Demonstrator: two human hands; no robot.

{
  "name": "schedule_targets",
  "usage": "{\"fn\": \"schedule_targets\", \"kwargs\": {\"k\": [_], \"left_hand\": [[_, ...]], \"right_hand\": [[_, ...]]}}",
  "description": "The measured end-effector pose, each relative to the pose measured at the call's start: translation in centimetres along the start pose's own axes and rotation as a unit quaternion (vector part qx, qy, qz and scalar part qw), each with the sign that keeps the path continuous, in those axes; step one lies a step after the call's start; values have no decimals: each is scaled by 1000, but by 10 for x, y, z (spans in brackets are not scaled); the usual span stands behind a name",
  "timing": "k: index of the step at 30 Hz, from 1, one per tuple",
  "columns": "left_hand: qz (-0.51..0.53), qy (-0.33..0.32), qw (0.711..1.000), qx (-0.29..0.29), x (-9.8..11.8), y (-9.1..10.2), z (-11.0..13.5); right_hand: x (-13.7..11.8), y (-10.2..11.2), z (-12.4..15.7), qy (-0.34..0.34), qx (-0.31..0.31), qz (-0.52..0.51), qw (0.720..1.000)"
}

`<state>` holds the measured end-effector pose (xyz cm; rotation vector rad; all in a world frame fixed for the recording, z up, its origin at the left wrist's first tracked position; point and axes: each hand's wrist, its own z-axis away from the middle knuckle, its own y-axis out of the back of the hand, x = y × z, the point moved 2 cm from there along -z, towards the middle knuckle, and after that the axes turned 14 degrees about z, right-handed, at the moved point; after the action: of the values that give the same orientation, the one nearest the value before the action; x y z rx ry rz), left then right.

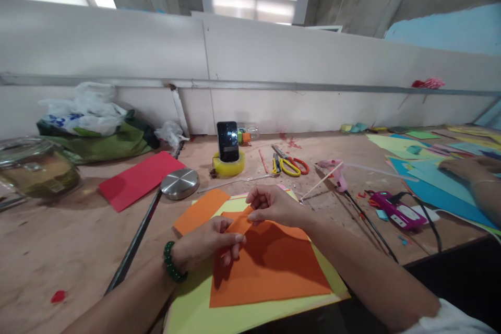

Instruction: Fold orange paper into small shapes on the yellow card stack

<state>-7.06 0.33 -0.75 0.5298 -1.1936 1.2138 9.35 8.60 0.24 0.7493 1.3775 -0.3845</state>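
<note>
Between my two hands is a small strip of orange paper [240,223], tilted and raised a little over the sheets below. My left hand [217,240], with a green bead bracelet [174,262] at the wrist, pinches its lower end. Thumb and fingertips of my right hand [272,206] close on its upper end. Under them lies a larger orange sheet [274,271] with an uneven upper edge, resting on yellow paper [195,308]. Another orange piece [201,210] lies beyond my left hand.
A phone [227,141] stands in a yellow tape roll [229,165]. Scissors [287,163], a pink glue gun [340,175] and a purple device [397,211] lie rightward. Leftward are red paper [136,180], a metal disc [180,183] and a jar [35,167]. Another person's hand [464,167] touches blue paper.
</note>
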Motion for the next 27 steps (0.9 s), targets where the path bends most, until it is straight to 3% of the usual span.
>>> {"fn": "schedule_targets", "kwargs": {"k": [4, 7, 10, 12, 14, 19, 24, 27], "left_hand": [[-35, 25, 999, 26, -1, -2, 0], [-184, -22, 978, 97, 4, -4, 2], [-412, -87, 891, 171, 11, -6, 6], [-509, -83, 834, 194, 13, -6, 7], [-548, -74, 811, 189, 13, -5, 7], [-570, -119, 804, 120, 12, -6, 4], [-575, -122, 804, 87, 12, -10, 4], [-575, -129, 804, 75, 11, -15, 7]], "right_hand": [[1, 5, -1, -23, 0, 55, 998], [1, 9, -1, -32, 12, 114, 993], [4, 10, -3, -45, 27, 179, 983], [7, 8, -4, -65, 27, 188, 980], [10, 6, -4, -80, 19, 185, 979], [8, 6, -3, -76, 3, 258, 963], [1, 6, -1, -103, -16, 293, 951], [-1, 6, -1, -80, -21, 354, 932]]}}
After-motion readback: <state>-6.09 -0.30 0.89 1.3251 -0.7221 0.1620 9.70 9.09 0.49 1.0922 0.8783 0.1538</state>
